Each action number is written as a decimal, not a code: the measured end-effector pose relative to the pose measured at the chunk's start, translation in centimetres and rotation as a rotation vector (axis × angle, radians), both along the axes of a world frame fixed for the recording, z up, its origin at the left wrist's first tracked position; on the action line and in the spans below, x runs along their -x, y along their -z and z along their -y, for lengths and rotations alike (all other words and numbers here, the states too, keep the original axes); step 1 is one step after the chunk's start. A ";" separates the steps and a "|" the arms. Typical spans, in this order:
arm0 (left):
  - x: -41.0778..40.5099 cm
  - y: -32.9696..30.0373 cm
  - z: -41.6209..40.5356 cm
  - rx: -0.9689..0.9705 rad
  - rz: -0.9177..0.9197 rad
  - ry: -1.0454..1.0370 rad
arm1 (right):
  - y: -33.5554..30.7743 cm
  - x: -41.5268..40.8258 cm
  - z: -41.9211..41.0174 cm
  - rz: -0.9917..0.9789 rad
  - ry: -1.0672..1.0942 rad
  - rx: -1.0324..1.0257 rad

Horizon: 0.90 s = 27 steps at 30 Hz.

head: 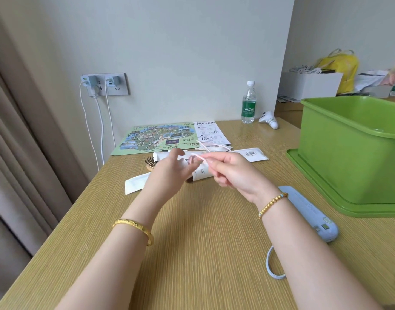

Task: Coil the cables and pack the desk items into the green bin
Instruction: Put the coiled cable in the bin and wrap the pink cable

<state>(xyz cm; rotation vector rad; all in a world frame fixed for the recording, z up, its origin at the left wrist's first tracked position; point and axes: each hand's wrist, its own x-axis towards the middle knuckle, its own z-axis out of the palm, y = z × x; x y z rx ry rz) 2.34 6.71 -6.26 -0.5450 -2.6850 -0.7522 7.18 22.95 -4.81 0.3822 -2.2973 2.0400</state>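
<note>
Right hand (231,173): raised above the desk middle, thumb and forefinger pinched on a thin pink cable (205,151); other fingers curled in.
Left hand (169,168): at 9 o'clock of the right hand, fingers loosely spread and blurred; whether they touch the cable, I cannot tell.
Pink cable: runs from the pinch toward 11 o'clock, then a strand trails to 2 o'clock over the white sachets (252,154).
Green bin (348,153): at 3 o'clock on the wooden desk (203,242), standing upright on its green lid (315,182).
Blue power bank (310,214): at 4 o'clock, just beside the lid, its blue strap (272,265) looped at 5 o'clock.
Hairbrush (150,163): under the left hand, partly hidden.
Map leaflet (156,137): at 11 o'clock, flat.
Water bottle (249,104): at 1 o'clock by the wall, upright.
</note>
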 end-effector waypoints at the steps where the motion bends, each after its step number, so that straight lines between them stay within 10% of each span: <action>1: -0.1 -0.2 0.0 -0.265 0.135 0.049 | 0.0 0.0 0.2 -0.015 -0.023 -0.016; 7: -0.5 -0.7 0.3 -0.914 0.608 0.295 | 0.4 0.7 0.5 -0.185 0.171 -0.286; 15: -0.6 -0.5 -0.4 -0.890 0.590 0.184 | 1.4 1.1 0.1 -0.267 0.273 -0.637; 22: 0.0 -0.8 -0.3 -1.166 0.619 0.117 | 1.0 0.8 0.6 -0.167 0.189 -0.455; 27: 0.4 -1.4 1.2 -1.127 0.633 0.521 | 0.2 0.4 -0.5 0.057 0.062 -0.206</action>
